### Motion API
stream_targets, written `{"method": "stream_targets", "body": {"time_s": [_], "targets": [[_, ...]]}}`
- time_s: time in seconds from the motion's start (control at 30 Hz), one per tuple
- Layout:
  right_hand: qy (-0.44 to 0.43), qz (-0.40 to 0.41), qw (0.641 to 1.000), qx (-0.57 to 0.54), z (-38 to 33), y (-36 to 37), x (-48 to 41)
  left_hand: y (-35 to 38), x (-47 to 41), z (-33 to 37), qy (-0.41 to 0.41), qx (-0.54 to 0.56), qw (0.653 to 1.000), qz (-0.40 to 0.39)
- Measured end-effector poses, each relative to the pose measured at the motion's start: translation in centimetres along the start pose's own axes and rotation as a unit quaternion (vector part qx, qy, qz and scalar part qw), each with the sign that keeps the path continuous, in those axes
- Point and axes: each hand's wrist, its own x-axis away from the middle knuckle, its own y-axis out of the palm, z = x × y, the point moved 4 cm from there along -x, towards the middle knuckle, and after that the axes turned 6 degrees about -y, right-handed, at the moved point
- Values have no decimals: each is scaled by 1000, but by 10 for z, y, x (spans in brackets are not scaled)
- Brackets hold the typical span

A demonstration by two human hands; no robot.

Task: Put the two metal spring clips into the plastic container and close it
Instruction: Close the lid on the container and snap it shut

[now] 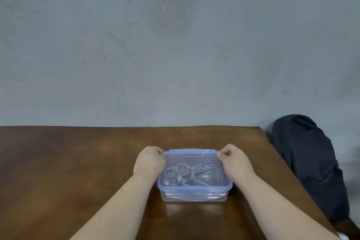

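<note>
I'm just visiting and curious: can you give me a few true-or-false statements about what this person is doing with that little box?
1. Both metal spring clips lie inside the plastic container. True.
2. The lid lies on the table beside the container. False: it sits on top of the container.
3. The left hand and right hand grip the container's far corners. True.
4. The container is opaque red. False: it is clear with a blue rim.

spring clips (185, 174) inside container (194, 195), container on table (78, 161)
</note>
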Motion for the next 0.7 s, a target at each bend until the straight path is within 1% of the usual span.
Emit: {"method": "stream_targets", "body": {"time_s": [0.1, 0.27, 0.33, 0.4, 0.47, 0.53, 0.6, 0.67, 0.7], "targets": [[-5, -6, 1000, 1, 1, 3, 2, 8, -1, 2, -16, 44, 999, -18], [24, -57, 991, -122, 10, 10, 4, 23, 5, 2, -36, 170, 983, -63], [37, -85, 976, -195, 13, 14, 5, 26, 3, -2, -61, 255, 961, -91], [53, -107, 954, -276, 13, 17, 7, 27, 2, -6, -74, 321, 936, -119], [70, -111, 922, -363, 13, 21, 8, 28, 3, -7, -68, 365, 918, -142], [82, -116, 893, -426, 14, 23, 9, 28, 5, -7, -56, 405, 899, -156], [84, -125, 881, -449, 14, 25, 9, 28, 7, -7, -40, 423, 891, -162], [84, -135, 882, -444, 15, 27, 8, 30, 6, -10, -35, 437, 883, -170], [81, -141, 887, -432, 16, 28, 6, 31, 6, -11, -31, 426, 887, -177]]}}
